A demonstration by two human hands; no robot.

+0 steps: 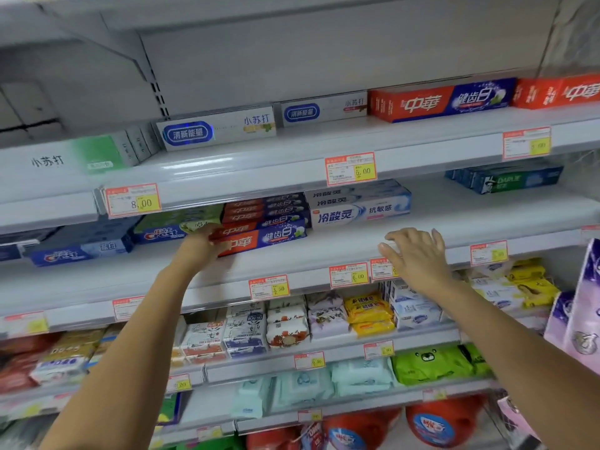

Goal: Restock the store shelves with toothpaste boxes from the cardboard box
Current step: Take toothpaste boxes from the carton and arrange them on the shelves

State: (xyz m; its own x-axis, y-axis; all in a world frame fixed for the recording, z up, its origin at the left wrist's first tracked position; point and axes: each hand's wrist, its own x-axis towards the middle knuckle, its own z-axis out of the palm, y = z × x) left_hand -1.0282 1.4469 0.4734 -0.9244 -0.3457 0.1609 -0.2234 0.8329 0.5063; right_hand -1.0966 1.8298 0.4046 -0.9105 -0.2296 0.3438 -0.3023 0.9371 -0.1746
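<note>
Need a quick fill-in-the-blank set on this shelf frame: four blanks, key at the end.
1. The left hand grips a toothpaste box coloured red and ____.
2. The right hand, fingers straight over the shelf edge, holds ____.
3. The price tag above the left hand reads ____.
4. The Crest box lies to the held box's ____.

Missing words: blue; nothing; 8.00; left.

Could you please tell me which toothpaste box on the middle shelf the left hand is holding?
The frontmost red-and-blue box: the left hand grips its red end. Crest boxes lie left of it, a white box right.
</note>
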